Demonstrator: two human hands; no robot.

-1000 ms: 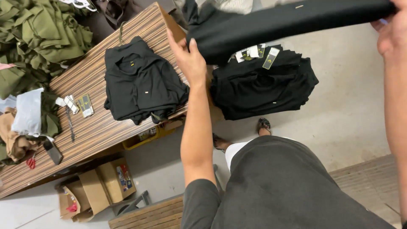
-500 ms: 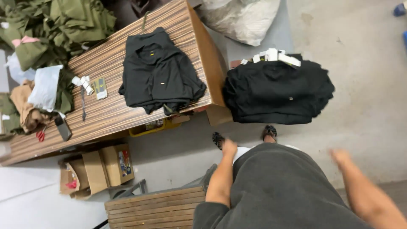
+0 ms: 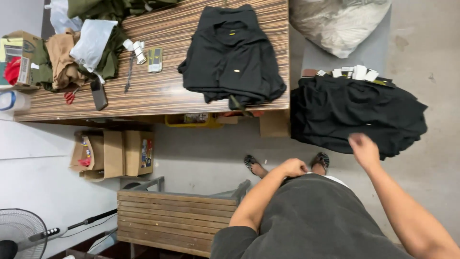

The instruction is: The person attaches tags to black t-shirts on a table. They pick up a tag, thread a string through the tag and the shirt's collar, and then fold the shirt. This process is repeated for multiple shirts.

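My left hand point(image 3: 293, 168) is curled into a loose fist against the front of my dark grey shirt point(image 3: 311, 216), holding nothing that I can see. My right hand point(image 3: 364, 149) is stretched out, fingers apart and empty, over the near edge of a heap of black garments point(image 3: 359, 112) with white tags on its far side, lying low at the right. A second stack of folded black shirts point(image 3: 232, 57) lies on the striped wooden table point(image 3: 158, 91), at its right end, beyond both hands.
The table's left end holds olive and tan clothes point(image 3: 62, 62), a plastic bag, tags point(image 3: 153, 58), red scissors and a phone. Cardboard boxes point(image 3: 115, 153) stand under it. A wooden bench point(image 3: 172, 220) and a fan point(image 3: 19, 232) are lower left. A white sack point(image 3: 340, 21) lies beyond the heap.
A second ago both hands held a black garment up high. That garment is out of my hands now, both arms have come down, and my right hand has moved out over the black heap.
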